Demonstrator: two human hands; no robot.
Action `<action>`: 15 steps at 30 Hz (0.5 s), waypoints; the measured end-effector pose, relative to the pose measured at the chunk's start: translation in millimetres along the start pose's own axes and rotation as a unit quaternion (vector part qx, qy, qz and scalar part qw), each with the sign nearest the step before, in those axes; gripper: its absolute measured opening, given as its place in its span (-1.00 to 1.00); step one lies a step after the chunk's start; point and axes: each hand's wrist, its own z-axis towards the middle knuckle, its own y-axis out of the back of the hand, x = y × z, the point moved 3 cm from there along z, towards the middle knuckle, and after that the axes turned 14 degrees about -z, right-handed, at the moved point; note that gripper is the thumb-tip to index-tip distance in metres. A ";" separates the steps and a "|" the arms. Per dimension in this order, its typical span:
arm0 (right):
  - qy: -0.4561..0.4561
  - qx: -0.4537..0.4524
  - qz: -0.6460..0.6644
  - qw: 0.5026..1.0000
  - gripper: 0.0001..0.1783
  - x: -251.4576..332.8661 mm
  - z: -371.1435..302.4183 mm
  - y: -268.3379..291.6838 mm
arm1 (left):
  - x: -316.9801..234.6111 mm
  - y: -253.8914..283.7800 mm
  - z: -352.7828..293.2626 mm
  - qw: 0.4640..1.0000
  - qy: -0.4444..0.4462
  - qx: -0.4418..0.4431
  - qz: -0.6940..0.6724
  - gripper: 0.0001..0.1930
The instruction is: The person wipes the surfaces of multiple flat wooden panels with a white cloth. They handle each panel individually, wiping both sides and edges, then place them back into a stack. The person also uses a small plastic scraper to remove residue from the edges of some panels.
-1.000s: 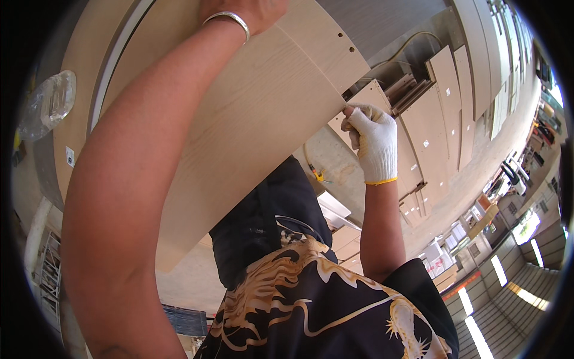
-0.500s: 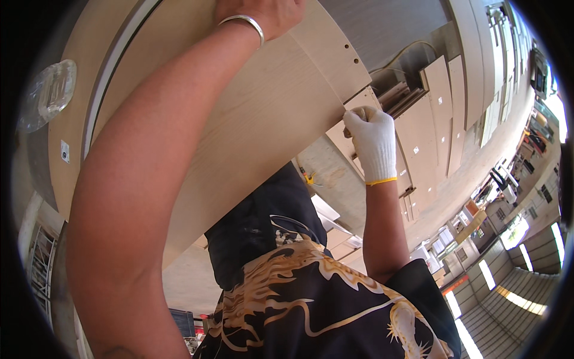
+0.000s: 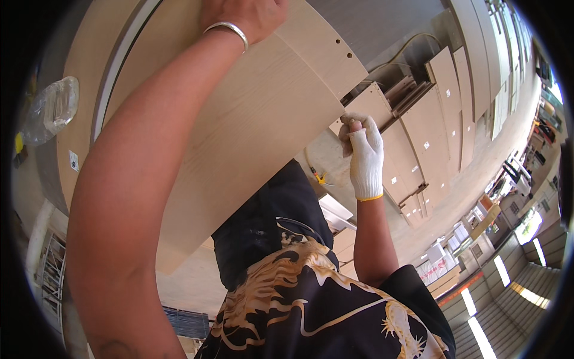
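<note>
Pale beige, flat wood-grain panel (image 3: 263, 131): spreads from the centre towards 11 o'clock, its straight near edge slanting from between 1 and 2 down to 8 o'clock.
Step at the panel: apparently steadying it with one hand while the other feels or works at its near corner; which of the two, I cannot tell.
Next move at the corner: would call for gloved fingertips placed carefully on the edge, with the far hand bearing evenly so the sheet does not slide.
Bare left hand with a silver metal bangle (image 3: 225, 24) at the wrist (image 3: 248, 21): near 12 o'clock, over the panel; its fingers run out of view, so I cannot tell whether they grip or lie flat.
Left forearm: sweeps up from 7 o'clock, elbow bowed outward, crossing above the panel.
Right hand in a white knitted glove with a yellow cuff (image 3: 365, 149): at 2 o'clock, curled narrow, thumb tip bare and upward; no object shows in it, and contact with the corner is unclear.
Right forearm: rises steeply from 4 o'clock, wrist nearly straight.
Beige strip with two dark round holes (image 3: 323, 54): at 1 o'clock, along the panel's end.
Stacked pale flat boards (image 3: 433, 110): at 2 o'clock, beyond the glove.
</note>
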 end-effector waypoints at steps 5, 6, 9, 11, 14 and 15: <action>0.054 -0.045 -0.057 0.996 -0.80 -1.9 13.2 -7.2 | -0.5 0.0 -0.2 1.000 -0.018 -0.019 0.003 -0.55; 0.062 -0.050 -0.064 0.995 -0.81 -2.8 14.9 -8.7 | 0.0 -0.4 -0.6 1.000 -0.014 -0.015 0.002 -0.55; 0.073 -0.067 -0.085 0.992 -0.81 -3.8 15.1 -10.2 | 0.7 -1.6 -0.9 1.000 -0.010 -0.001 -0.004 -0.56; 0.071 -0.077 -0.112 0.988 -0.81 -1.3 13.0 -9.8 | -0.3 -0.8 -1.1 1.000 -0.022 -0.020 -0.002 -0.56; 0.079 -0.094 -0.166 0.978 -0.82 6.8 10.6 -8.3 | -0.5 0.3 -0.5 0.999 -0.031 -0.032 -0.006 -0.57; 0.090 -0.102 -0.178 0.975 -0.82 9.6 10.5 -7.7 | -0.4 0.4 -0.4 0.999 -0.033 -0.033 -0.009 -0.57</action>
